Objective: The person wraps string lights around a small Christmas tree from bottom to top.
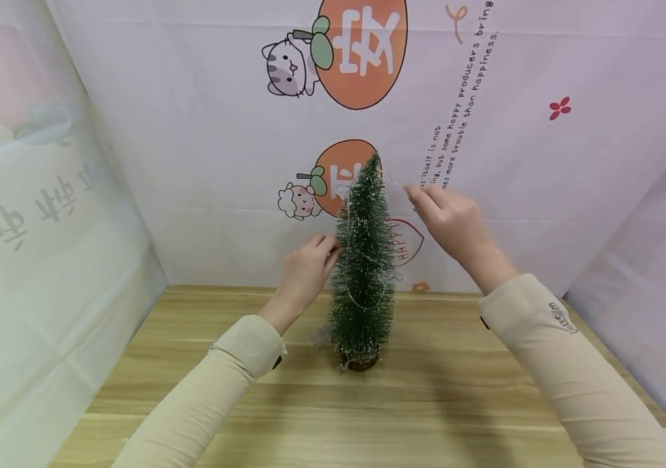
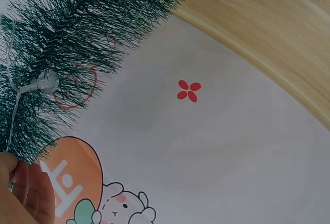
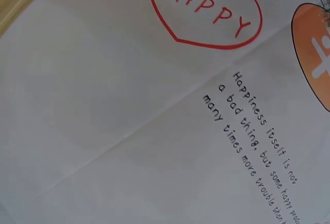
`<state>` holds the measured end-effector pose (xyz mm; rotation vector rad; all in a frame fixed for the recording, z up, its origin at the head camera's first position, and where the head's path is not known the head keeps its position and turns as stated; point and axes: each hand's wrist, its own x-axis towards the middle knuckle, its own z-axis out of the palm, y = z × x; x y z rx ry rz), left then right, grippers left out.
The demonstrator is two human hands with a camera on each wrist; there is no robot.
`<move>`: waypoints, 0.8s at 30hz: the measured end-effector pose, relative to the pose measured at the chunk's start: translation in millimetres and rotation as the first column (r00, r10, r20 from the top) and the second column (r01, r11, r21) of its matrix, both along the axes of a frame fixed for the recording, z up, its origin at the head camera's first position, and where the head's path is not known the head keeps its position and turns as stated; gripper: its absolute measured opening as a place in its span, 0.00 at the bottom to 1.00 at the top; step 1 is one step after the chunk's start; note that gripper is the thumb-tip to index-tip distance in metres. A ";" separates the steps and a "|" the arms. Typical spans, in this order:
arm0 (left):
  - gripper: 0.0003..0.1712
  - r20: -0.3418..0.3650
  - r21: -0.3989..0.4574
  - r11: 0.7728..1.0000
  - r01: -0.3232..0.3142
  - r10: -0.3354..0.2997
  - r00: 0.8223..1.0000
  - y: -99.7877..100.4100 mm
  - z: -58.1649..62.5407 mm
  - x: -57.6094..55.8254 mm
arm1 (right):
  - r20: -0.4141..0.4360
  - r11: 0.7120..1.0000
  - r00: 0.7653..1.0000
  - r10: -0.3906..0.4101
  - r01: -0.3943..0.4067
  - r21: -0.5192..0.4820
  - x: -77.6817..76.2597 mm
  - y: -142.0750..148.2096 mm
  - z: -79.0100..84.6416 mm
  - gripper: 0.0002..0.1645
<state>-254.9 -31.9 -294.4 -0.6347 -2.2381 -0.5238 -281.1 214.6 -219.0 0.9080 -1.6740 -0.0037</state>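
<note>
A small green artificial Christmas tree (image 1: 363,260) with pale-flecked needles stands upright on a round brown base (image 1: 363,364). A thin clear string of lights (image 1: 366,307) loops across its front; in the left wrist view a round clear bulb (image 2: 48,81) hangs against the needles. At the tree's left side, my left hand (image 1: 308,268) pinches the wire, which runs down to its fingertips (image 2: 20,175). To the right of the treetop, my right hand (image 1: 451,220) pinches a thin length of the string, held out from the tree. The right wrist view does not show that hand.
Beside the tree's base lies a clear plastic piece (image 1: 321,337), partly hidden by the needles. The wood-grain table (image 1: 426,416) meets a printed white backdrop (image 1: 520,182) behind the tree. White side sheets (image 1: 34,273) hang at left and right.
</note>
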 end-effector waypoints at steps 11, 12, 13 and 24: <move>0.06 -0.004 0.000 1.000 0.004 -0.004 1.000 0.5 -0.8 -0.7 | 0.046 0.997 0.997 0.057 -0.059 0.041 3.7 -2.9 -17.6 0.20; 0.06 -0.004 0.000 1.000 0.005 -0.005 1.000 0.6 -0.7 -0.7 | 0.035 0.997 0.997 0.062 -0.064 0.042 4.0 -3.2 -18.3 0.19; 0.06 -0.004 0.001 1.000 0.005 -0.005 1.000 0.7 -0.7 -0.8 | 0.020 0.997 0.998 0.064 -0.065 0.046 4.1 -3.4 -18.9 0.18; 0.06 -0.002 0.007 1.000 0.000 0.000 1.000 1.2 -1.8 -1.1 | -0.111 0.992 0.987 0.119 -0.114 0.044 2.4 -14.8 -24.1 0.33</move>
